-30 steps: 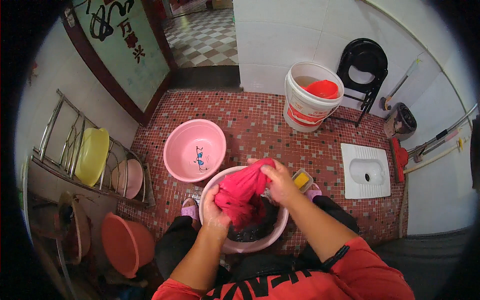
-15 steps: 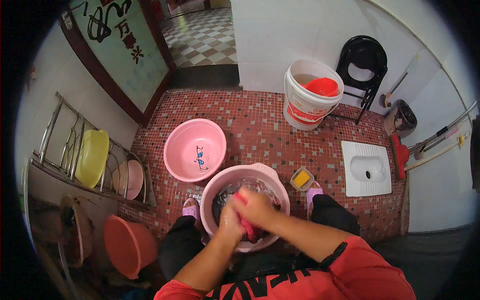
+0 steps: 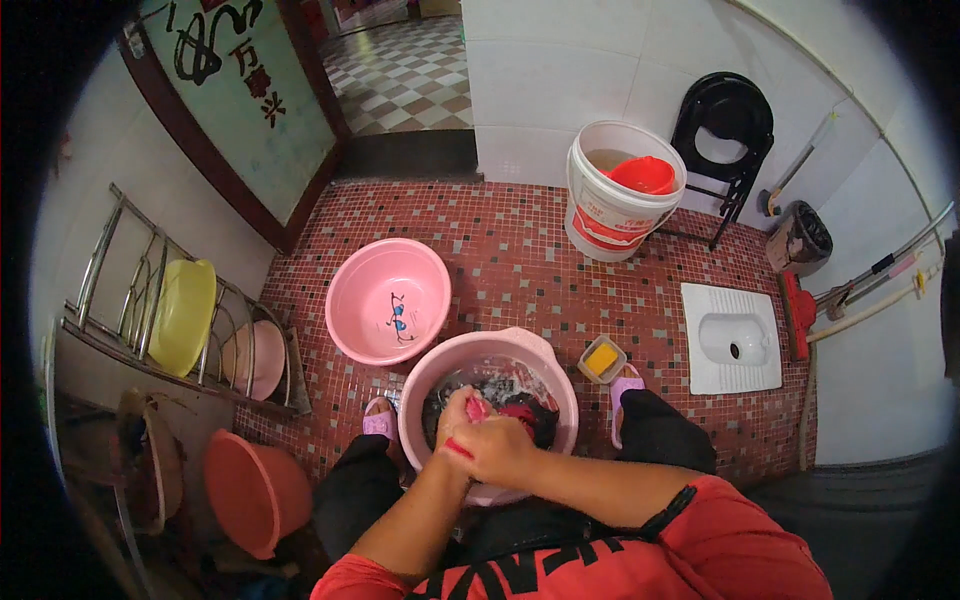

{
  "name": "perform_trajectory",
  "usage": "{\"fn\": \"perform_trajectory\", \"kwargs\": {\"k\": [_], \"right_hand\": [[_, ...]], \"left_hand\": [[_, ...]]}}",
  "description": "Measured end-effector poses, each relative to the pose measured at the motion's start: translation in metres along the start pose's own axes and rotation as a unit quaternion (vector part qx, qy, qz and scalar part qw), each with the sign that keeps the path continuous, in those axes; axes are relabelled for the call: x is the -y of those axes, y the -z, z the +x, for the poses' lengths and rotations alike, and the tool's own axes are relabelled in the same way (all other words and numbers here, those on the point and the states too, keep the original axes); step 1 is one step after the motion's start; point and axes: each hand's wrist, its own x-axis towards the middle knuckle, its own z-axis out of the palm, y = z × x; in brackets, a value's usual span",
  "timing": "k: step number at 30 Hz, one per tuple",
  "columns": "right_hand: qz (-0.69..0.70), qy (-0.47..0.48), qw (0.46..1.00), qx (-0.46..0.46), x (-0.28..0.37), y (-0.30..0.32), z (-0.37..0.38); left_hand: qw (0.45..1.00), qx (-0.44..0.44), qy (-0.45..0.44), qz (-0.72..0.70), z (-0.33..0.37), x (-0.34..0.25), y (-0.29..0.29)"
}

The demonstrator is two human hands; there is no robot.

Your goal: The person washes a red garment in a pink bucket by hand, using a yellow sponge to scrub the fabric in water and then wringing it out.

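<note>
A pink plastic tub (image 3: 566, 385) with sudsy water stands on the floor between my feet. Over it, both my hands are closed and pressed together on a wet red cloth (image 3: 477, 408). My left hand (image 3: 453, 425) is on the left side of the cloth, partly covered. The right hand (image 3: 500, 452) lies across it from the right, its fingers mostly hidden. Part of the red fabric hangs toward the water, beside a dark cloth (image 3: 546, 424) lying in the tub.
An empty pink basin (image 3: 375, 300) stands just left of the tub. A soap dish (image 3: 604, 359) with yellow soap sits by my right slipper. Farther off are a white bucket (image 3: 610, 225) with a red scoop, a folded black chair (image 3: 725, 130) and a squat toilet (image 3: 733, 340). A metal rack (image 3: 130, 345) holds basins.
My hands have turned and shifted slightly, the right one now lower and across the left wrist. The red cloth has turned with them, and more of the dark cloth shows.
</note>
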Motion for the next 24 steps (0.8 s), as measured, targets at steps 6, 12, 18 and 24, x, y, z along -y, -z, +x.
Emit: {"fn": "perform_trajectory", "kwargs": {"k": [6,12,18,24], "right_hand": [[0.028,-0.139,0.984,-0.105,-0.046,0.018,0.025],[0.007,0.032,0.999,-0.02,0.001,-0.001,0.001],[-0.01,-0.108,0.988,-0.111,-0.04,0.019,0.026],[0.029,0.15,0.988,0.019,-0.004,0.0,-0.004]], "left_hand": [[0.985,0.029,0.096,-0.14,-0.051,0.003,-0.073],[0.953,0.221,0.044,-0.202,0.01,0.014,0.021],[0.98,0.05,0.098,-0.166,-0.046,0.011,-0.057],[0.992,0.078,-0.033,-0.095,-0.003,0.014,0.004]]}}
